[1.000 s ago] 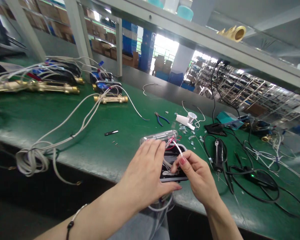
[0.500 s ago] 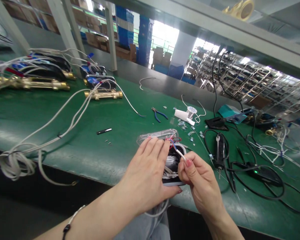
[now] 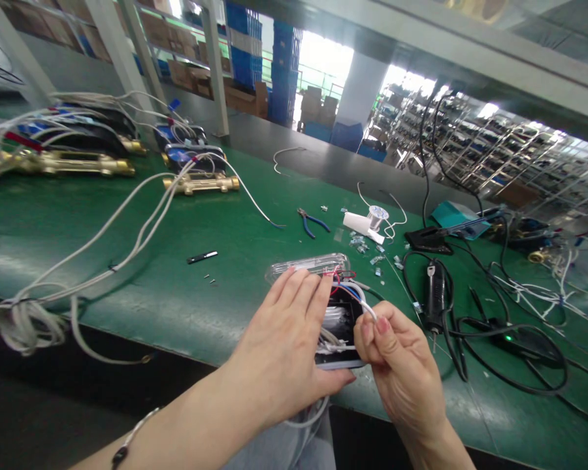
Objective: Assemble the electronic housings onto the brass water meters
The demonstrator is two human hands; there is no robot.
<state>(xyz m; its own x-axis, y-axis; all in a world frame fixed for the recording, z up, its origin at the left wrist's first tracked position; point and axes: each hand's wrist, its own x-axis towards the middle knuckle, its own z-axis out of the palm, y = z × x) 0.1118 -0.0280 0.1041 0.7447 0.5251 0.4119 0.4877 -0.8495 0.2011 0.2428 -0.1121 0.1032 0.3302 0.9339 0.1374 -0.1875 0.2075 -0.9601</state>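
My left hand (image 3: 279,346) grips a black electronic housing (image 3: 340,326) from the left, its fingers lying over the edge of a clear plastic cover (image 3: 306,266). Thin red and blue wires (image 3: 340,287) run out of the housing near my fingertips. My right hand (image 3: 402,365) pinches the end of a white cable (image 3: 365,303) between thumb and forefinger, close to the housing's right side. Loose white wires fill the open housing. My left palm hides its left part.
The green bench mat (image 3: 142,307) holds brass meter bodies (image 3: 200,185) at the back left, a coiled grey cable (image 3: 24,323), blue-handled pliers (image 3: 311,222), a white spool (image 3: 377,214), and a black soldering iron (image 3: 436,297) among black cords at the right.
My right hand has moved slightly right and down, taking the white cable end with it. The whole view has shifted as my head turned.
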